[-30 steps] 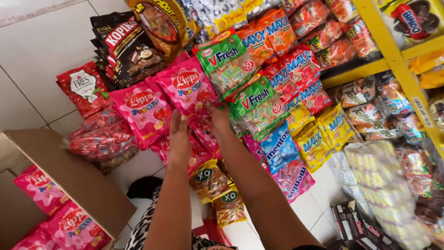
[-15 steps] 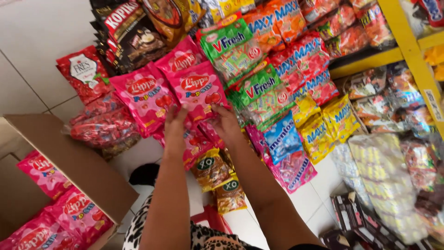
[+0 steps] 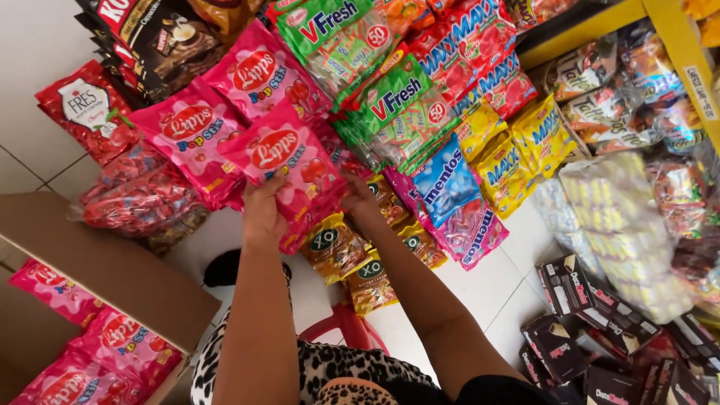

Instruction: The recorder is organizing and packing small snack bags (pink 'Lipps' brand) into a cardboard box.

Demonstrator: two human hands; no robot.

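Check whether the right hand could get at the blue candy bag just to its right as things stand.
Probably not at once: the right hand is gripping a pink candy bag together with the left hand. The blue candy bag lies uncovered on top, close by, so once freed, likely yes.

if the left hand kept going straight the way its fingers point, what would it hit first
Probably more pink candy bags: the left hand grips the lower edge of a pink candy bag, fingers pointing up the display. Depth is hard to judge.

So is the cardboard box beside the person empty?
No, the cardboard box holds several pink candy bags like the pink bag both hands grip.
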